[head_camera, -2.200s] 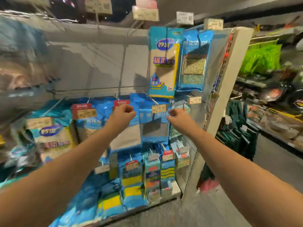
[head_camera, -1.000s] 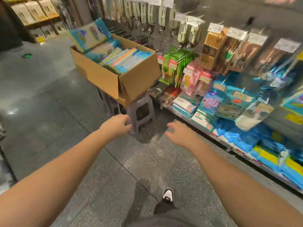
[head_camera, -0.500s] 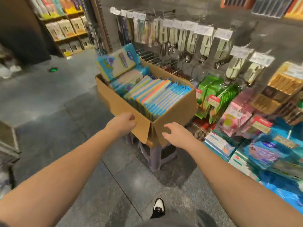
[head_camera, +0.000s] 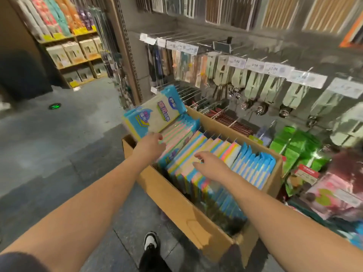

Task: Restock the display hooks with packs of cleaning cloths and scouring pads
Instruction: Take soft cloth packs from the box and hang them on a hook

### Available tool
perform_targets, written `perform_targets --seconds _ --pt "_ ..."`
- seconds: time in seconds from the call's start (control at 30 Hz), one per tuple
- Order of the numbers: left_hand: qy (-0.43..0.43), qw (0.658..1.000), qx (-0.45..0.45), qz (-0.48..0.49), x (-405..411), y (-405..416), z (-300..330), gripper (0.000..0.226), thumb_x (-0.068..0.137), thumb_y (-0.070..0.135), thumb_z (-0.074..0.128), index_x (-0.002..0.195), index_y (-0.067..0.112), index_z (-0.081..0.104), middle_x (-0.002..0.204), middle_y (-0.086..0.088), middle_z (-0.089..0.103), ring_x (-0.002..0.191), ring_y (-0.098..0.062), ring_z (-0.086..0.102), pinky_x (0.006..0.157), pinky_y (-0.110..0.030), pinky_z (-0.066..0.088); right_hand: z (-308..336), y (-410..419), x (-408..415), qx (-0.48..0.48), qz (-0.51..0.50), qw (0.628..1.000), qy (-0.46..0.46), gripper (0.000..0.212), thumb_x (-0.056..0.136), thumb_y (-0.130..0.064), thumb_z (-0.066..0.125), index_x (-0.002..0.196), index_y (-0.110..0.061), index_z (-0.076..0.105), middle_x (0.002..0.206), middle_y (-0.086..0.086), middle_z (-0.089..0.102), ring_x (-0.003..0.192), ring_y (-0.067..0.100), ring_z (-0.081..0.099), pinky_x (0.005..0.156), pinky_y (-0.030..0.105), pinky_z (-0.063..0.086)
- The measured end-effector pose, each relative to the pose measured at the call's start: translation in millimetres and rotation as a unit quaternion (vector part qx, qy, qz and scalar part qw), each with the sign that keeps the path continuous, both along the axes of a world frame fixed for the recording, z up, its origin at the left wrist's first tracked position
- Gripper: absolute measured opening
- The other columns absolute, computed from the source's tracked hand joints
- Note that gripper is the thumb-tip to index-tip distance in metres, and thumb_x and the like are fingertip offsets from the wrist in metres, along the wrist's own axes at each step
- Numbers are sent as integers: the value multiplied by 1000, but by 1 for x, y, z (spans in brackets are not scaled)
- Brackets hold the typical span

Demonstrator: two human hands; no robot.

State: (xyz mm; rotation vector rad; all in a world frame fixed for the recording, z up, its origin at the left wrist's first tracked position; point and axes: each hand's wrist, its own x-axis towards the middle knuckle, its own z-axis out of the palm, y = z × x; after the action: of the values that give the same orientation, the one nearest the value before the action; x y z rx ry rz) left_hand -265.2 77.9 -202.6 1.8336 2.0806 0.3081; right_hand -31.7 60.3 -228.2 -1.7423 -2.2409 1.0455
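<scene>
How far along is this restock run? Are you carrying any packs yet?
No packs are lifted. Both hands reach into the cardboard box: the left hand touches the large cloth pack, the right hand hovers over striped packs. The box looks nearly full, so most stock remains.

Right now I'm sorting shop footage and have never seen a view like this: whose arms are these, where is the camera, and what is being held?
The camera sits on a person's head, looking forward and down, so the two bare arms are their own. They stand in a shop aisle over a cardboard box filled with upright colourful packs. The left hand reaches the foot of a large blue cloth pack leaning at the box's far end; the right hand hovers open above the packs. Neither hand clearly grips anything yet.
</scene>
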Motion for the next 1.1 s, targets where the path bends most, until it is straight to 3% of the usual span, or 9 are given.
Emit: perform_targets --seconds 0.17,0.33,0.43,0.53,0.6,0.73,0.9,1.03,1.1 --pt "31 999 28 -4 -79 139 -7 50 95 36 58 135 6 54 140 -17 48 129 -36 47 103 -46 44 -17 108 -89 -44 -62 997 25 47 101 -34 49 144 -13 47 146 7 49 128 21 51 91 25 38" --pt "66 997 -31 5 -144 255 -17 88 83 67 64 146 10 40 147 -15 41 136 -37 40 110 -51 38 -35 192 -160 -115 -178 973 88 51 102 -37 47 148 -16 42 142 4 50 89 17 56 73 26 44" --pt "24 995 -95 12 -166 307 -33 117 67 81 69 153 14 27 156 -14 31 142 -37 37 113 -54 36 -48 230 -191 -140 -224 959 107 54 103 -37 42 152 -16 34 142 8 50 93 22 63 74 32 48" --pt "-49 983 -175 2 -173 340 -47 130 68 75 76 159 10 10 163 -17 26 145 -35 35 114 -48 37 -61 258 -217 -163 -274 934 161 58 103 -36 46 154 -18 26 142 8 49 95 21 61 69 29 48" --pt "-86 972 -218 -12 -171 349 -55 127 73 67 78 160 7 6 160 -16 34 142 -34 41 110 -41 40 -71 270 -231 -166 -301 914 216 63 102 -34 51 156 -21 21 143 -2 46 104 15 54 73 22 42" --pt "-110 968 -223 -35 -166 345 -69 99 73 57 82 147 13 34 136 -10 59 116 -31 61 93 -41 54 -91 279 -249 -172 -330 892 256 75 99 -35 57 158 -18 14 155 3 38 133 22 46 91 22 35" --pt "-77 981 -172 -51 -152 327 -63 53 82 37 73 121 14 45 115 -8 65 99 -30 63 84 -39 52 -97 269 -250 -145 -329 878 315 62 98 -33 61 151 -23 31 145 0 46 113 10 54 81 14 42" --pt "-135 980 -143 -38 -146 301 -33 51 80 37 72 124 21 50 109 -4 69 96 -28 68 87 -41 54 -86 246 -227 -130 -364 850 359 67 96 -40 61 154 -23 30 149 -4 43 124 11 50 95 25 43" --pt "-204 971 -123 -32 -144 281 -13 55 75 42 75 122 26 51 108 -1 71 94 -26 70 90 -44 55 -68 229 -203 -108 -389 839 364 63 98 -39 59 152 -22 33 144 -6 45 121 10 50 92 24 45"
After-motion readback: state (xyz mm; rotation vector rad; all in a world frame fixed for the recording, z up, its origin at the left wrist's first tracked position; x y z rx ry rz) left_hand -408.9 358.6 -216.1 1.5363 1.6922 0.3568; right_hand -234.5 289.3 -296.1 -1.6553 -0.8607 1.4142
